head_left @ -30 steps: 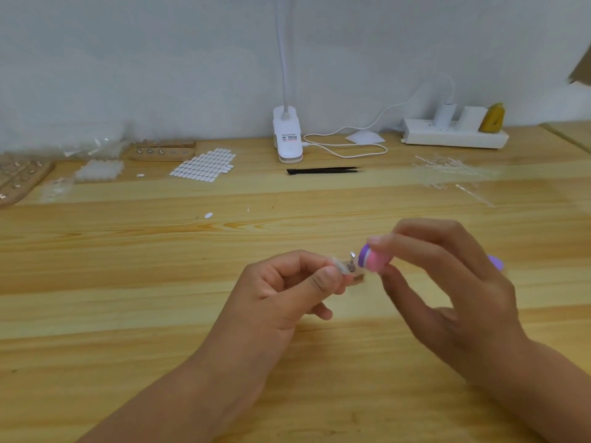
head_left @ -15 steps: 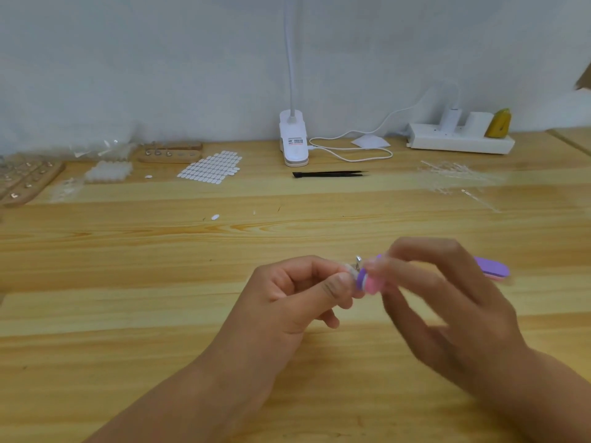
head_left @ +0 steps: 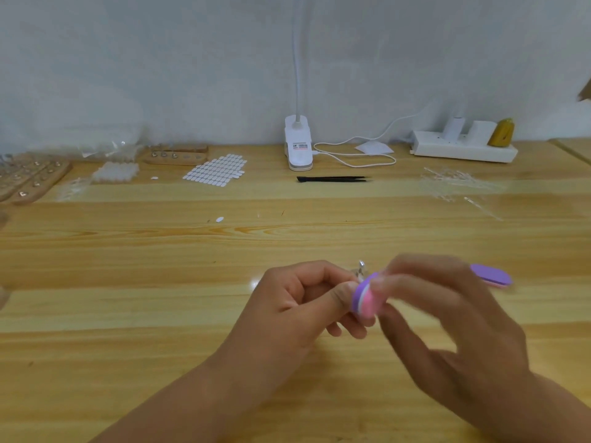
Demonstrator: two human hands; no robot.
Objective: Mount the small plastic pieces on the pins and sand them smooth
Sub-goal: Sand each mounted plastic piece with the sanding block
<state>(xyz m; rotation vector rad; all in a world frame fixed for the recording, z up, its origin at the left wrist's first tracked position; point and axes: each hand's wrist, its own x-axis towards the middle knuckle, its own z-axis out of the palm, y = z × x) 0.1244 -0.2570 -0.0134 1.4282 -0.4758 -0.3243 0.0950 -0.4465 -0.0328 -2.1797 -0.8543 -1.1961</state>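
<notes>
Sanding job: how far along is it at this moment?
Done: hard to tell; pins stand in the wooden blocks far left. In hand: left hand pinches one pin, right hand holds the sanding file against it. Left: many white pieces lie unmounted.

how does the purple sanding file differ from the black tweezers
The sanding file is purple and pink, the tweezers black. The file is held in the right hand; the tweezers lie flat on the table, untouched, by the lamp clip. Both are long and slim.
</notes>
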